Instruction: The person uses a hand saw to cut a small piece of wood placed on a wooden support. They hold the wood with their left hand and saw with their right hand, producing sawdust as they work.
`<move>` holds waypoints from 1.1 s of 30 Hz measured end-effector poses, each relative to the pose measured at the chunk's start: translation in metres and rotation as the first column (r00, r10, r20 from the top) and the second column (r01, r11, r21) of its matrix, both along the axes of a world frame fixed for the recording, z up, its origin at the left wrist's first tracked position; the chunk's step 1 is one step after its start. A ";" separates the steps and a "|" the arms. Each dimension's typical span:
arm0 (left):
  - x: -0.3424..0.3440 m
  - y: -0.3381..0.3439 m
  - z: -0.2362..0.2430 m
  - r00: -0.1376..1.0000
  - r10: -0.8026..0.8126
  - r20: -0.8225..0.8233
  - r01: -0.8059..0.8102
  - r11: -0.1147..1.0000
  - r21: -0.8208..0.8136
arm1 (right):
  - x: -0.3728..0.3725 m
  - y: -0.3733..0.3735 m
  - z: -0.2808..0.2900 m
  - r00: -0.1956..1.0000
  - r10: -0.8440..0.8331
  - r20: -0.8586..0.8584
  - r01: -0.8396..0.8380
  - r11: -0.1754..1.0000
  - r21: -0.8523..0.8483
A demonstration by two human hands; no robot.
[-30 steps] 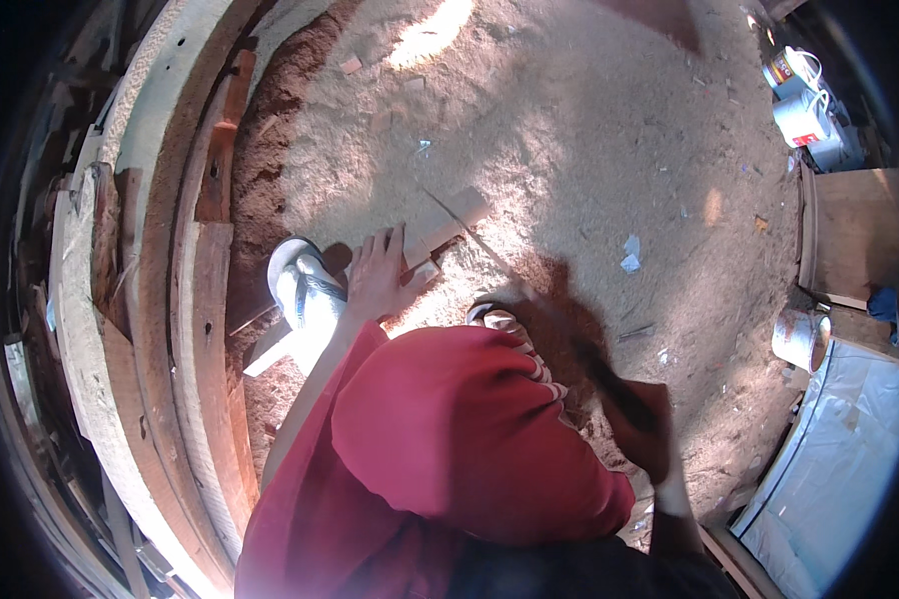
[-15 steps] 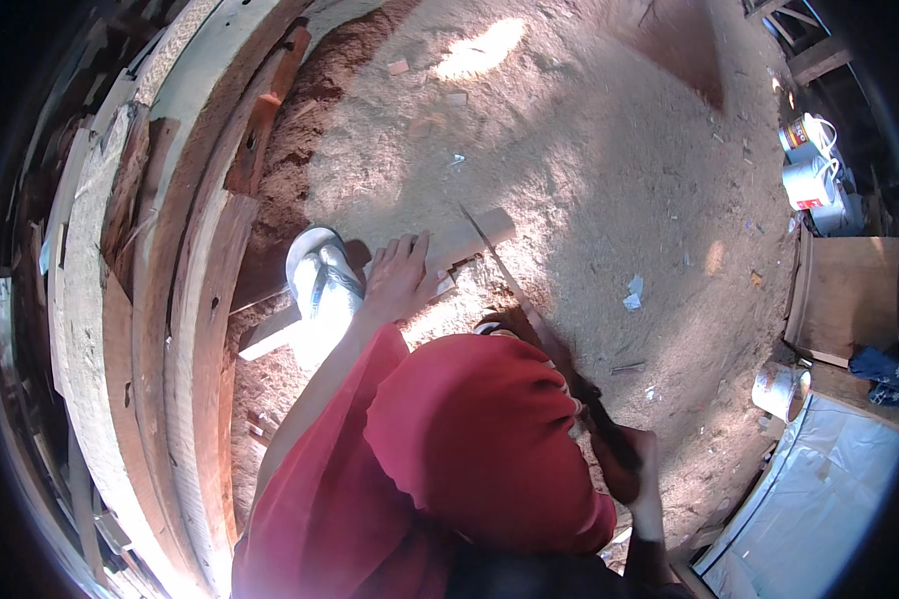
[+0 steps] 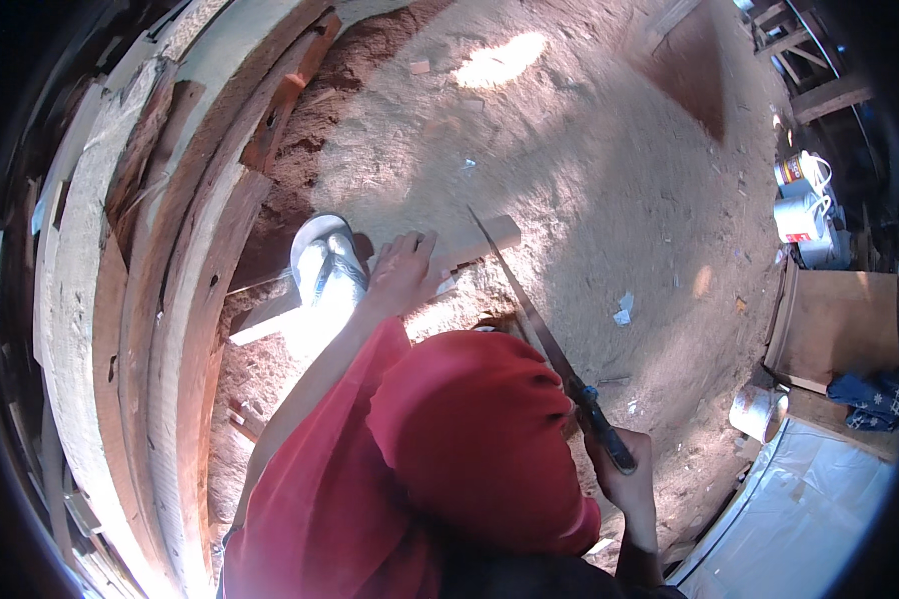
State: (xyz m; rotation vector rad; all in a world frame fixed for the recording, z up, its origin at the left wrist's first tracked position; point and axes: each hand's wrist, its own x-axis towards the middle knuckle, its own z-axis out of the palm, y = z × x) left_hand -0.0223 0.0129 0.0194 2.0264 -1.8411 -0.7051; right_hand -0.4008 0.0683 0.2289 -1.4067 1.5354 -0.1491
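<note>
My left hand (image 3: 402,278) lies over a flat wooden board (image 3: 484,238), fingers bent across its top near a foot in a flip-flop (image 3: 322,258). The foot presses on or beside the same board; the exact contact is lost in glare. In my right hand (image 3: 624,467) is the dark handle of a handsaw (image 3: 534,319), fingers closed round it. Its long, narrow blade slants up and left, crossing the board near its right end. Whether the teeth sit in a cut cannot be made out. Red cloth (image 3: 479,439) of my clothing hides the area between the arms.
Long rough timbers (image 3: 185,329) are stacked along the left. White buckets (image 3: 801,215) stand at the far right, above a brown wooden panel (image 3: 834,324). Nearer are another bucket (image 3: 759,411) and a plastic-covered surface (image 3: 794,509). Paper scraps (image 3: 624,308) litter the sawdust-strewn ground.
The saw's handle has shifted slightly and shows more plainly beside my right leg, its blade still across the board. My left hand stays on the board. The whole view has tilted a little.
</note>
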 end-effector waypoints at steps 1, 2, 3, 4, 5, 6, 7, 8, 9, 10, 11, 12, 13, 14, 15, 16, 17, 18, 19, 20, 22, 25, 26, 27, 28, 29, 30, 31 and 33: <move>0.002 0.001 -0.002 1.000 -0.002 0.010 0.002 1.000 -0.004 | 0.003 -0.001 0.001 1.000 0.010 -0.001 -0.010 1.000 0.001; 0.002 0.001 -0.005 1.000 -0.002 0.017 0.002 1.000 -0.008 | 0.006 -0.002 0.004 1.000 0.020 -0.005 -0.020 1.000 0.002; 0.002 0.002 -0.007 1.000 -0.003 0.025 0.003 1.000 -0.012 | 0.007 -0.003 0.005 0.999 0.031 -0.009 -0.031 1.000 0.004; 0.003 0.003 -0.008 1.000 0.006 0.026 -0.006 1.000 0.000 | 0.007 -0.004 0.004 1.000 0.027 -0.016 -0.027 1.000 -0.007; 0.002 0.003 -0.004 1.000 0.011 0.022 -0.011 1.000 0.011 | 0.005 -0.003 0.001 0.999 0.018 -0.028 -0.018 1.000 -0.018; 0.001 0.003 -0.003 1.000 0.015 0.019 -0.016 1.000 0.022 | 0.002 -0.001 0.000 0.999 0.009 -0.040 -0.010 1.000 -0.029; 0.000 0.003 -0.004 1.000 0.004 0.019 -0.004 1.000 0.012 | -0.005 0.003 0.002 0.999 -0.034 -0.033 0.033 0.999 -0.010; 0.001 0.003 -0.005 1.000 -0.005 0.022 0.005 1.000 0.001 | -0.013 0.009 0.004 0.997 -0.075 -0.023 0.076 0.997 0.009; 0.002 0.004 -0.007 1.000 -0.015 0.027 0.015 1.000 -0.007 | -0.023 0.013 0.006 0.993 -0.116 -0.013 0.117 0.993 0.031; 0.004 0.004 -0.010 0.999 -0.012 0.031 0.013 1.000 -0.019 | -0.032 0.012 0.005 0.996 -0.091 -0.019 0.092 0.995 0.029; 0.005 0.004 -0.015 0.999 -0.013 0.032 0.014 0.999 -0.031 | -0.030 0.010 0.006 0.996 -0.085 -0.037 0.086 0.995 0.045; 0.005 0.004 -0.020 0.999 -0.014 0.033 0.015 0.999 -0.043 | -0.025 0.005 0.009 0.995 -0.078 -0.055 0.081 0.995 0.060; 0.004 0.006 -0.024 0.999 -0.007 0.042 0.010 0.998 -0.058 | -0.020 0.001 0.011 0.995 -0.071 -0.073 0.076 0.994 0.075; 0.001 0.004 -0.030 0.999 -0.004 0.046 0.007 0.997 -0.076 | -0.017 0.002 0.005 0.996 -0.087 -0.033 0.088 0.995 0.036; 0.000 0.003 -0.030 0.999 0.002 0.054 0.003 0.996 -0.094 | -0.016 0.003 -0.002 0.996 -0.081 -0.027 0.082 0.996 0.038; -0.002 0.003 -0.030 0.998 0.015 0.065 -0.009 0.997 -0.080 | -0.015 0.004 -0.007 0.997 -0.076 -0.023 0.077 0.996 0.039; -0.002 0.005 -0.027 0.996 0.032 0.082 -0.027 0.998 -0.063 | -0.011 0.002 -0.009 0.998 -0.065 -0.013 0.065 0.997 0.044; -0.002 0.006 -0.025 0.994 0.050 0.098 -0.045 0.998 -0.046 | -0.008 0.003 -0.003 0.993 -0.118 0.018 0.116 0.988 0.103; -0.003 0.006 -0.024 0.993 0.043 0.106 -0.039 0.998 -0.041 | -0.005 0.002 0.006 0.996 -0.093 -0.015 0.094 0.991 0.090; 0.000 0.008 -0.024 0.992 0.037 0.120 -0.034 0.999 -0.032 | 0.004 -0.002 0.018 0.997 -0.066 -0.042 0.070 0.994 0.081; 0.002 0.008 -0.023 0.991 0.025 0.133 -0.024 1.000 -0.012 | 0.009 -0.005 0.040 0.993 -0.081 -0.081 0.090 0.989 0.115; 0.001 0.009 -0.025 0.990 0.019 0.142 -0.018 1.000 -0.014 | 0.008 -0.009 0.056 0.988 -0.122 -0.098 0.132 0.986 0.100; 0.001 0.009 -0.027 0.989 0.027 0.148 -0.022 0.999 -0.036 | 0.009 -0.009 0.056 0.987 -0.144 -0.078 0.150 0.986 0.075; 0.001 0.009 -0.029 0.987 0.035 0.155 -0.027 0.998 -0.058 | 0.011 -0.010 0.053 0.985 -0.164 -0.056 0.167 0.985 0.050; 0.000 0.010 -0.031 0.991 0.032 0.132 -0.028 0.999 -0.038 | 0.014 -0.009 0.051 0.983 -0.183 -0.033 0.184 0.983 0.026; -0.001 0.008 -0.022 0.993 0.025 0.114 -0.022 1.000 -0.022 | 0.018 -0.008 0.050 0.979 -0.206 -0.003 0.206 0.979 0.001; -0.001 0.006 -0.016 0.995 0.017 0.095 -0.017 1.000 -0.005 | 0.024 -0.006 0.048 0.968 -0.230 0.098 0.231 0.973 -0.002; -0.002 0.005 -0.017 0.994 0.010 0.108 -0.011 1.000 0.006 | 0.034 -0.003 0.046 0.947 -0.252 0.198 0.257 0.966 -0.001; 0.000 0.005 -0.020 0.990 0.009 0.140 -0.012 1.000 0.024 | 0.039 -0.006 0.044 0.956 -0.090 0.279 0.108 0.993 -0.051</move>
